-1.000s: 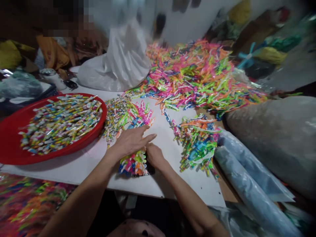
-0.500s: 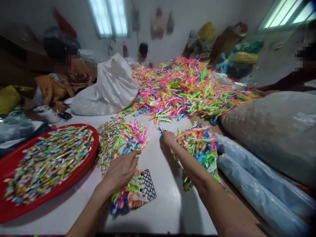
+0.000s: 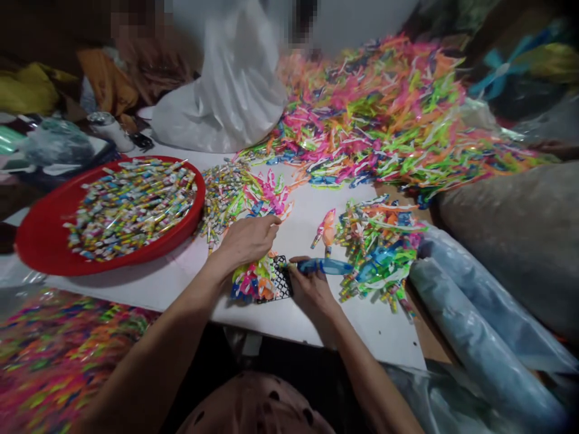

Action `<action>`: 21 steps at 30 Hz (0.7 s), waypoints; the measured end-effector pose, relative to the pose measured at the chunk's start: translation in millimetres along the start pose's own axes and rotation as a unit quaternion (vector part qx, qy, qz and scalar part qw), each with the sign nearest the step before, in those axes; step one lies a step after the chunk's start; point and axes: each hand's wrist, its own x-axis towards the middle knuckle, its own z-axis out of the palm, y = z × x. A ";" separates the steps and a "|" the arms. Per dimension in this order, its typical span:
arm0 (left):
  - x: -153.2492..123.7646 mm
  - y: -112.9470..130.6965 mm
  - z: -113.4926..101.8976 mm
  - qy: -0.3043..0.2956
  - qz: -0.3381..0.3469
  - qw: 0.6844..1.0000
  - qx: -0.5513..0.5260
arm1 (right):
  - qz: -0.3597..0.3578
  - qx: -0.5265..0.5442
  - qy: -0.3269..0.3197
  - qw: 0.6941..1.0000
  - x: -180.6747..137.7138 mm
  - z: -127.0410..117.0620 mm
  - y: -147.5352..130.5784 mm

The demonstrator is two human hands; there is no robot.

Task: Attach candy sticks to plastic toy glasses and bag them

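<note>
My right hand (image 3: 310, 288) pinches a blue plastic propeller toy (image 3: 326, 266) just right of a black perforated rack (image 3: 281, 282). The rack's left part is filled with colourful propeller toys (image 3: 251, 283). My left hand (image 3: 248, 238) rests, fingers curled, on top of those toys, with its fingertips near a small pile of pink and blue propellers (image 3: 266, 198). An orange and pink propeller (image 3: 326, 228) lies loose on the white board (image 3: 296, 224) between the hands and a pile of wrapped toys (image 3: 377, 244).
A red basin (image 3: 40, 232) of wrapped sticks stands at left. A huge heap of neon propellers (image 3: 384, 126) covers the back, beside a white plastic bag (image 3: 230, 96). Rolled blue film (image 3: 470, 337) and a large sack (image 3: 520, 241) lie at right. Another person sits at back left.
My right hand has come back from the far pile with a blue propeller and now holds it beside the rack. My left hand stayed on the toys in the rack.
</note>
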 end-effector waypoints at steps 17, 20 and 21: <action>0.2 5.4 -5.1 -0.021 -0.016 0.999 -0.018 | 0.039 -0.280 -0.124 0.951 69.4 -61.8 -16.6; 0.4 3.8 -5.0 -0.014 -0.015 1.000 -0.013 | 0.101 -0.323 -0.048 0.940 75.4 -64.6 -6.8; 0.3 3.2 -5.0 -0.015 -0.015 1.000 -0.012 | 0.102 -0.326 -0.047 0.939 72.3 -61.0 -6.2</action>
